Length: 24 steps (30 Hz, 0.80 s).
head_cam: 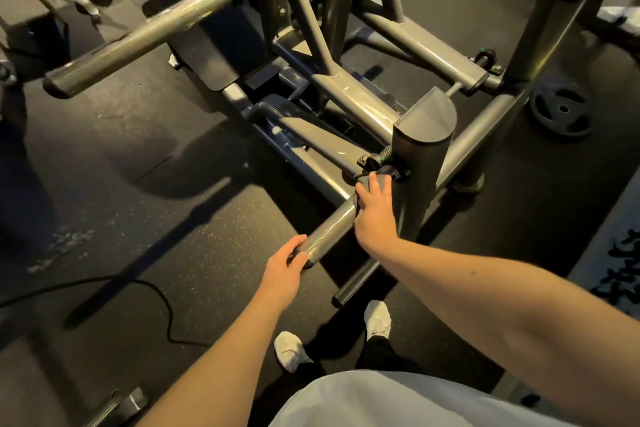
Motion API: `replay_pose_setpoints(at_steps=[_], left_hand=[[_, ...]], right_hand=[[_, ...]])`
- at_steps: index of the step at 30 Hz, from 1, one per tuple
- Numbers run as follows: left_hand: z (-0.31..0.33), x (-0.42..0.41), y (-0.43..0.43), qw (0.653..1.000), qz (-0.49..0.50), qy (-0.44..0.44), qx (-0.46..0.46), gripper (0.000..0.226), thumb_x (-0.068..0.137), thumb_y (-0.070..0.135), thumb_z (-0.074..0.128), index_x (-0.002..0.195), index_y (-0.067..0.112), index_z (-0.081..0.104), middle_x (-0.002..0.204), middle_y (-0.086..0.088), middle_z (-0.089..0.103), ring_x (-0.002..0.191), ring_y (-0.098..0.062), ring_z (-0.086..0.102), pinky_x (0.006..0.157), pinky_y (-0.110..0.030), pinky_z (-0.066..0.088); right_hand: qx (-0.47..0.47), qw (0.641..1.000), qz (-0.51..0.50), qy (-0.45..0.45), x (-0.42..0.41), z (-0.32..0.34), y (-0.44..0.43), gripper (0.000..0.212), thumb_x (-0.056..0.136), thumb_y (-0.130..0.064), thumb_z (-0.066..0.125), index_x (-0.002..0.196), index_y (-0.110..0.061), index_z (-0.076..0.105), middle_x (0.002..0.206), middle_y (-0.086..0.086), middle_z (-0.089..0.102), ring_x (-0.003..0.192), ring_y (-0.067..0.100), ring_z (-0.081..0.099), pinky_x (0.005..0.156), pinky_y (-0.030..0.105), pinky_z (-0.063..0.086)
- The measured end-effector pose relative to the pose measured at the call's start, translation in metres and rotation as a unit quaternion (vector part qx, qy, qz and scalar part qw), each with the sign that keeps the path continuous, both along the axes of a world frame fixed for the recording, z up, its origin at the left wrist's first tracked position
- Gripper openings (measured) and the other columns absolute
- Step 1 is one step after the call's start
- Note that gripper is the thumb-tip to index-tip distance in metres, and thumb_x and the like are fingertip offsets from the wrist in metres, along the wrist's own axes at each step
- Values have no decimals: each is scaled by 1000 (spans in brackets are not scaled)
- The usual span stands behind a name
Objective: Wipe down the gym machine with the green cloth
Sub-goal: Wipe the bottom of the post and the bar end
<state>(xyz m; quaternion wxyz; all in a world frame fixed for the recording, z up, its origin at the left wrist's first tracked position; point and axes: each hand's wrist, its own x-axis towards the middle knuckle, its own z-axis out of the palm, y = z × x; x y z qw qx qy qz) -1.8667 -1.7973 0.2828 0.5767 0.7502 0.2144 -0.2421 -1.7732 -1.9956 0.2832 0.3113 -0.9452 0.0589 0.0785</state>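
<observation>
On black rubber floor [214, 253] | left hand [287, 267] grips machine bar [329, 232] end | right hand [375, 215] flat atop bar

Pale, loose grey-white top [398, 399] worn with black trousers [379, 352] and plain white shoes [290, 350]

Views: one. Head-worn, wide-angle; the field runs from the wearer's shirt [398, 399] to the far tubes.
Position: standing height, above and just behind the person's own arms.
Facing: forward and steeply down, across the machine [346, 90] to the dark floor [207, 236].
Nearness: close, within arm's reach of the bar [329, 229]; left hand [284, 267] and right hand [375, 215] on it sit just below frame centre. Forearms enter from the bottom edge; shoes [377, 321] show directly beneath.
Far reach: a weight plate [562, 111] at upper right.
</observation>
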Motion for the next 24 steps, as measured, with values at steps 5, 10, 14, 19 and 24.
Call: replay_pose_setpoints(at_steps=[5,10,14,19,24], left_hand=[[-5,2,4,1000,6,-5,-15,42,105,16,55,144,30,54,144,1,54,122,-12,56,102,-32,53],[-5,5,5,999,5,4,-33,43,105,13,53,144,30,53,147,-3,51,120,-14,58,97,-33,56],[-8,8,6,999,-15,16,-28,45,107,15,50,149,29,50,138,1,50,102,-7,63,68,-12,53],[-8,5,8,999,-18,17,-33,45,107,21,51,150,35,47,139,1,50,106,-12,63,72,-16,53],[-3,-1,13,999,1,21,-45,46,103,17,57,146,29,50,135,-1,53,107,-14,62,87,-30,57]], right_hand=[[94,995,30,-35,-84,-6,75,62,96,6,57,153,-12,42,170,5,11,157,26,-12,125,30,-10],[148,988,52,4,-79,-5,64,61,97,3,57,152,-19,45,169,-7,16,155,7,-12,126,26,1],[133,991,7,14,-27,1,29,55,93,10,56,142,-16,57,164,-5,32,156,11,1,128,40,9],[88,995,-25,27,13,0,4,55,93,14,52,141,-12,59,165,-3,31,157,15,4,127,41,19],[55,998,-24,-2,-22,5,23,54,95,11,52,143,-12,56,165,0,32,158,18,3,128,46,17]])
